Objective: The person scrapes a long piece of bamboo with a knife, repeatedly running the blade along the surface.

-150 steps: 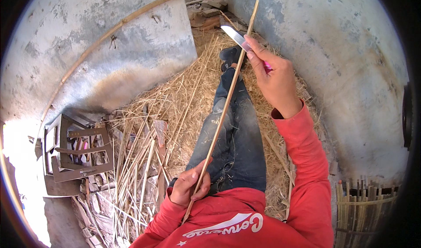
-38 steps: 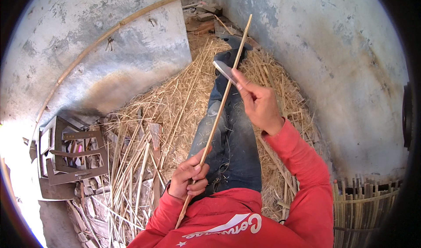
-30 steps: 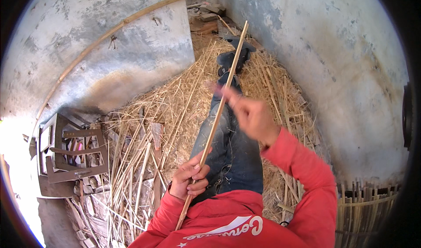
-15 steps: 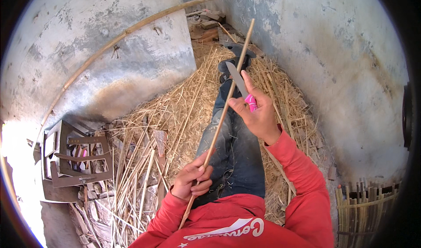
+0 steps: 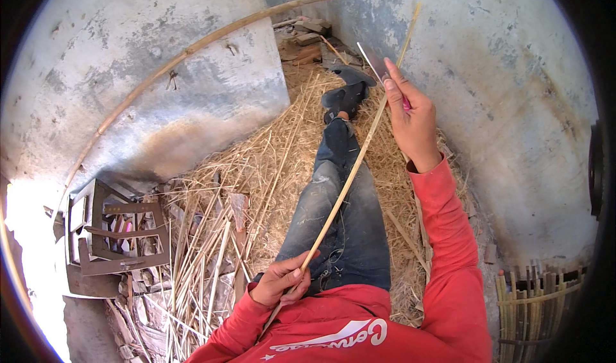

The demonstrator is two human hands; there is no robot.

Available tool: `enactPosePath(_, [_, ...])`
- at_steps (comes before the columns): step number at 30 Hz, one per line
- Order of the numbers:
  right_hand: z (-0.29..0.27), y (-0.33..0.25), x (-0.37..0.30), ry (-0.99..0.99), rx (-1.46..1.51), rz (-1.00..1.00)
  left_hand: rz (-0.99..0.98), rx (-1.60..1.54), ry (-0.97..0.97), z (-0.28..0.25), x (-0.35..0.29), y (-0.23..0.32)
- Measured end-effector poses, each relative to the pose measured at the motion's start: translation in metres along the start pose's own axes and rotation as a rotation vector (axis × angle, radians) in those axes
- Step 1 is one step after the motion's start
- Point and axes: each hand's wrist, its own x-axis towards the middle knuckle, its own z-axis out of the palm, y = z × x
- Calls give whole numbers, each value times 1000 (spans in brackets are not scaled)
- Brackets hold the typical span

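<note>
A long thin bamboo strip (image 5: 346,186) runs slantwise from my lap up to the right. Near its lower end, my left hand (image 5: 282,279) is closed round it, with the tail passing under my forearm. My right hand (image 5: 410,112) grips a knife (image 5: 372,61) by its pink handle, most of which the fingers hide. The blade points up and to the left, lying close to the upper part of the strip; whether it touches the strip I cannot tell. My right index finger is stretched along the blade's back.
My outstretched legs (image 5: 333,228) lie over a heap of shavings (image 5: 256,164). Loose bamboo strips (image 5: 205,267) and a dark wooden frame (image 5: 122,234) are at left. A long bent pole (image 5: 186,51) leans along the wall (image 5: 513,106). A slatted bamboo piece (image 5: 539,305) stands at lower right.
My right hand with the knife has moved up and to the right, away from my body. The strip's upper end has swung to the right. My left hand keeps its hold, slightly lower.
</note>
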Motion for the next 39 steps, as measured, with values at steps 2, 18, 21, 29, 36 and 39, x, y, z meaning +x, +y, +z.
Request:
enactPosePath(2, [0,-5,-2,-28,-77,-8,3,22,75,1,0,-2])
enactPosePath(18, [19,-16,-74,-399,-152,-189,12,-3,170,15,20,18])
enactPosePath(21, [26,-29,-114,-609,-224,-356,-23,-45,228,7,28,19])
enactPosePath(29, [26,-13,-102,-544,-129,-137,-31,-284,152,4,33,25])
enactPosePath(36, [41,9,-65,-161,-23,67,-59,-382,93,-2,32,18])
enactPosePath(39, [39,-31,-126,-693,-95,-100,-43,-329,197,-10,34,24])
